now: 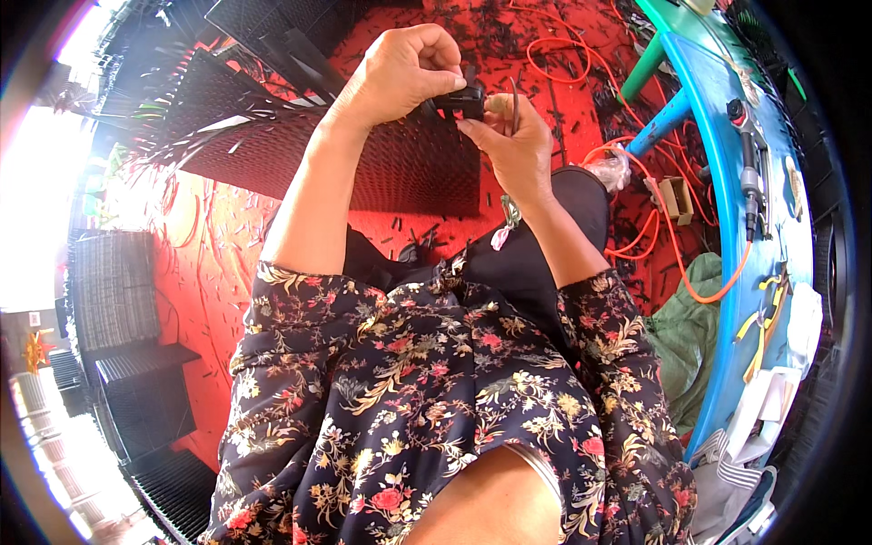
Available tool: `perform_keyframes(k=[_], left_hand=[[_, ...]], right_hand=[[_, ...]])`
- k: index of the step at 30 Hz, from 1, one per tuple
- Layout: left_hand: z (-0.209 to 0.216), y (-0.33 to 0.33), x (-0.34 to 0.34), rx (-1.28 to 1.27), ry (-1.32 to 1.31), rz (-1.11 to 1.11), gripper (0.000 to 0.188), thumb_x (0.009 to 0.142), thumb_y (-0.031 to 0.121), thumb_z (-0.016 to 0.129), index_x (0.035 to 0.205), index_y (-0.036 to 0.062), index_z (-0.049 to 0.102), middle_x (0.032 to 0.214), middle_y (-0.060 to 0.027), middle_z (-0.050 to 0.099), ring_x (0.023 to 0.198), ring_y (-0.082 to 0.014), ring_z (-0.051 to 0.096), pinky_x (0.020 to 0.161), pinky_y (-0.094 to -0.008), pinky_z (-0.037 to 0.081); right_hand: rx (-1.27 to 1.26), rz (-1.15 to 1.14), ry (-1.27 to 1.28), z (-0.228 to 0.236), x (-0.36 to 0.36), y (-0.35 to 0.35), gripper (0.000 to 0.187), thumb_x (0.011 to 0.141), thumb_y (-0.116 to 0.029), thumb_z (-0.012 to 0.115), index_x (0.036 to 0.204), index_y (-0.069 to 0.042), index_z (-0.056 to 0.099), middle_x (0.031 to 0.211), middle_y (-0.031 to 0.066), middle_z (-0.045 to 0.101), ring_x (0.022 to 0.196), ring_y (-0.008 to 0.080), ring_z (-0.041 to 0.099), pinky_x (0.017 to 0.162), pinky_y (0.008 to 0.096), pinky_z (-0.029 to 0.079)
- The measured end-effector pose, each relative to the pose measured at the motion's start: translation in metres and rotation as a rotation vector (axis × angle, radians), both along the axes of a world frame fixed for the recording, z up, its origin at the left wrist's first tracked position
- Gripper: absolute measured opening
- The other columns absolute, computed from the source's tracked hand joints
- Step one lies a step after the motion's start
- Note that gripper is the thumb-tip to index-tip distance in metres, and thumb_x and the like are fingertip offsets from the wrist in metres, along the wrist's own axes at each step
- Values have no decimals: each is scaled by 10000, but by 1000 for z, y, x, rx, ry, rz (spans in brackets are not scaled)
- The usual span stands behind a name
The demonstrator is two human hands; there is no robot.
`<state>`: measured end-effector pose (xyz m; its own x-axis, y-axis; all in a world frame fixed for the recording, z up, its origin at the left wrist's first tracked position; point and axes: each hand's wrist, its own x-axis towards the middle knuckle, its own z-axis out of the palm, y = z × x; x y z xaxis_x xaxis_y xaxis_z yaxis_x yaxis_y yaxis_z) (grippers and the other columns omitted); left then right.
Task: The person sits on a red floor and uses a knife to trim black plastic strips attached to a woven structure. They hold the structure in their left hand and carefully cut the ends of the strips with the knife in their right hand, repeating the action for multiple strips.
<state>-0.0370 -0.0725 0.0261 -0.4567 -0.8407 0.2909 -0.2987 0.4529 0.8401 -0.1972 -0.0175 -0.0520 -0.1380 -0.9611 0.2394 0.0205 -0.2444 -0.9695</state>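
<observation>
A black woven panel piece (400,168), like wicker furniture, stands in front of my knees. Near its right end, my left hand (400,77) is closed, thumb and fingers pinching a small black part (463,98). Whether this part is joined to the woven piece, I cannot tell. My right hand (522,145) is close beside it, thumb and bent fingers pressed together round a thin dark strip (515,104) that sticks up past the fingers. The right thumb reaches to the lower edge of the black part.
A blue table (704,272) at my right carries an air tool (749,173) on an orange hose (718,298). More hose coils over the red floor (581,113), which is littered with black scraps. A small cardboard box (676,200) lies below. Stacked black woven panels (113,282) stand at left.
</observation>
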Motion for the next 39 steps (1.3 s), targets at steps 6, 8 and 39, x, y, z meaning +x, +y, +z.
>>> perform_keyframes(k=[6,8,39], left_hand=[[4,-9,-3,2,10,2,120,752,0,675,840,21,597,751,-1,619,686,-44,565,641,-194,467],[4,-13,-3,-20,-14,28,122,760,12,678,852,18,599,757,-9,624,692,-51,575,648,-197,471],[1,-127,10,-103,-125,334,207,804,191,661,719,8,615,617,-80,626,537,-124,583,498,-264,465]], right_hand=[[-2,110,-159,-3,-5,-10,241,714,-66,749,884,-29,584,708,-4,575,574,51,498,514,200,405],[92,132,-242,-5,-7,-7,220,736,-64,723,899,-30,580,716,3,576,550,61,510,485,198,390],[627,253,368,-122,11,74,573,751,-44,572,1273,78,372,783,139,606,591,194,608,574,300,474]])
